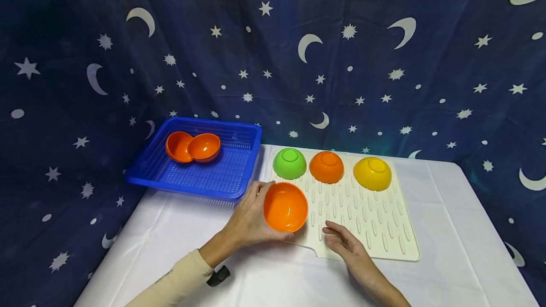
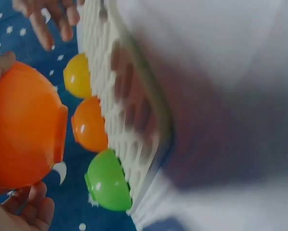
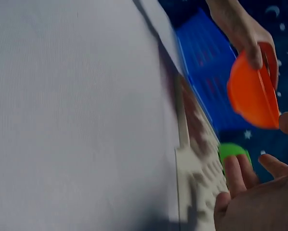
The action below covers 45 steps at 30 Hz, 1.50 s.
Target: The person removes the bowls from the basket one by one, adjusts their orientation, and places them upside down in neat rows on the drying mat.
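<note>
An orange bowl is gripped at its rim by my left hand, its hollow side facing the head camera. In the left wrist view the same bowl hangs above the cream drying mat. My right hand holds nothing; its fingers reach over the mat's front part, to the right of the held bowl. Three bowls sit upside down along the mat's back edge: a green bowl, a second orange bowl and a yellow bowl.
A blue plastic basket stands at the back left, with two more orange bowls inside, one overlapping the other. White cloth covers the table. Behind it hangs a dark blue curtain with moons and stars.
</note>
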Available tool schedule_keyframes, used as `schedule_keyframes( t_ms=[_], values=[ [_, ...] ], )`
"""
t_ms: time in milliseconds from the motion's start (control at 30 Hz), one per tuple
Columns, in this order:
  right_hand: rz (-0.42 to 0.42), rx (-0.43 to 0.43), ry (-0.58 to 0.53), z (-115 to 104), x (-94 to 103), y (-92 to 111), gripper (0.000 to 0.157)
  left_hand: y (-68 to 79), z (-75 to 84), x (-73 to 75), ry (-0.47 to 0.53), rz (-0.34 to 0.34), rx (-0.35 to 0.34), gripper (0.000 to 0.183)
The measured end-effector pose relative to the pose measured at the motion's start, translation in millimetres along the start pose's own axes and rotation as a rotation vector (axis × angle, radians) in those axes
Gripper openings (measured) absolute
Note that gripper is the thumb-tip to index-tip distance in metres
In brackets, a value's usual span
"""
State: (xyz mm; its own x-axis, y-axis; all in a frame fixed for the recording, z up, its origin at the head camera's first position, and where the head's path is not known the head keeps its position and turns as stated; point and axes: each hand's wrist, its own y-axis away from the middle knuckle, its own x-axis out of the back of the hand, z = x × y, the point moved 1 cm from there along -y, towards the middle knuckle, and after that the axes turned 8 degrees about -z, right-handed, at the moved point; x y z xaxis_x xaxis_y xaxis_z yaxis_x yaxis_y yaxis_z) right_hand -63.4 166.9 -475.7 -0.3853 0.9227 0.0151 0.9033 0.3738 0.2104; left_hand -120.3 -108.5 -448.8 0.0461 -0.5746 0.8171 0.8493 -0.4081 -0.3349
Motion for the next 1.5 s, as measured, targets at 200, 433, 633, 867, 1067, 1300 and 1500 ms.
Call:
schedule_keyframes(
  t_ms=[200,433,633,867,1067,1300,1500],
  values=[
    [-0.161,-0.019,-0.046,4,-14.7,-5,0.064,8.7,8.5,-16.6,-0.118,-0.056,-0.098,0.118],
    [-0.238,0.006,-0.106,6,-18.1,-5,0.066,15.5,12.4,-31.1,-0.178,-0.043,-0.162,0.121],
    [-0.239,0.031,-0.142,1,-15.3,-7,0.065,19.6,13.5,-36.9,-0.083,-0.040,-0.146,0.125],
    [-0.134,0.031,-0.075,-4,-16.2,-12,0.063,21.0,15.6,-32.5,0.073,-0.121,-0.039,0.109],
    [-0.045,0.048,-0.043,-12,-18.7,-17,0.059,18.4,12.4,-20.6,0.214,-0.114,0.005,0.081],
    [-0.017,0.132,0.032,-22,-13.8,-32,0.058,11.2,9.9,-14.0,0.294,-0.038,-0.011,0.079],
    [-0.048,0.191,0.063,-25,-7.7,-48,0.052,8.7,6.9,-15.0,0.350,-0.030,0.012,0.079]
  ],
)
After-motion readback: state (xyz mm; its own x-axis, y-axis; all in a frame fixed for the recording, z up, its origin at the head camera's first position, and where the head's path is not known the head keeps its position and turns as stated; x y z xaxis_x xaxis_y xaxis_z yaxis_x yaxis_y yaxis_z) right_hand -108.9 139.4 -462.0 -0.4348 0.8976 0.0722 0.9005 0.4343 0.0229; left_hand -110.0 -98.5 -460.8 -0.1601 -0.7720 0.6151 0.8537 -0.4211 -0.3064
